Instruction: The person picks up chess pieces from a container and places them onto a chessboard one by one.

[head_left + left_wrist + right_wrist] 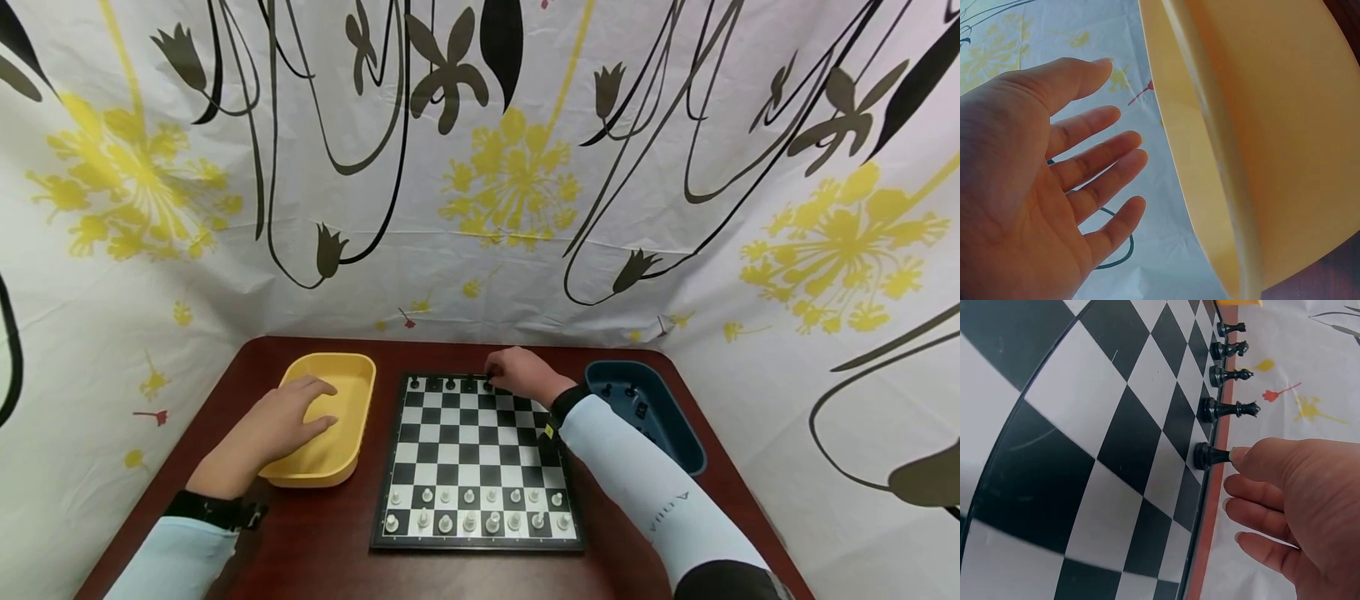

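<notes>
A chessboard [477,454] lies in the middle of the dark red table. White pieces [468,508] fill its two near rows. Several black pieces [449,383] stand along the far row. My right hand [517,372] reaches to the far row and pinches a black piece [1210,455] by its top, its base on the board [1116,444]. More black pieces [1229,410] line up beyond it. My left hand [288,417] rests open over the near rim of a yellow tray [330,417], fingers spread [1097,162] and holding nothing beside the tray wall [1260,125].
A dark blue tray [652,412] with a few black pieces inside stands right of the board. A flower-patterned white curtain [480,167] closes off the back and both sides of the table [315,542].
</notes>
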Demonstrator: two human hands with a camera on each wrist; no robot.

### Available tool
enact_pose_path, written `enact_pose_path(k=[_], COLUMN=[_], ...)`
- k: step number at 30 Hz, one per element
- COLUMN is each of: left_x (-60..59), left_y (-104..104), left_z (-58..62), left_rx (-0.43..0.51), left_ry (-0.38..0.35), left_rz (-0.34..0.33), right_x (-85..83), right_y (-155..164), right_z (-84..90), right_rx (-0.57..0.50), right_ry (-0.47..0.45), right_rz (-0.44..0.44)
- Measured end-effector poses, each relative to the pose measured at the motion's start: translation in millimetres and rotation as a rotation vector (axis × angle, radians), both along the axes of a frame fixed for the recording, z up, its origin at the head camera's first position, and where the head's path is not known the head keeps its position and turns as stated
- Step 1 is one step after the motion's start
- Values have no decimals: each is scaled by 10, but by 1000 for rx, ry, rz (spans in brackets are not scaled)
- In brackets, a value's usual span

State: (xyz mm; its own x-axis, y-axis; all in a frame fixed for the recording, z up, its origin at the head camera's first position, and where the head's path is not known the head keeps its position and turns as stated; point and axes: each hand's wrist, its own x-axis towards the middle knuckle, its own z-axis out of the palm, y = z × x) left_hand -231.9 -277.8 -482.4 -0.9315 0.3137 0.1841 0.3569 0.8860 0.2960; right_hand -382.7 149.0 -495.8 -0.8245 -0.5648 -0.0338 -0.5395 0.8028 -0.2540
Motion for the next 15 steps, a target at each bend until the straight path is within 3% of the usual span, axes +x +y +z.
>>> enact_pose_path(k=[6, 15], left_x=[-32, -74], left_y=[21, 44], left_z=[1, 23], left_rx=[-3, -6], left_ry=[-1, 1], left_rz=[-6, -30], right_x=[88, 285], right_y=[283, 1071], right_z=[78, 258], right_rx=[-20, -55], right_ry=[-17, 25], right_rz=[-43, -103])
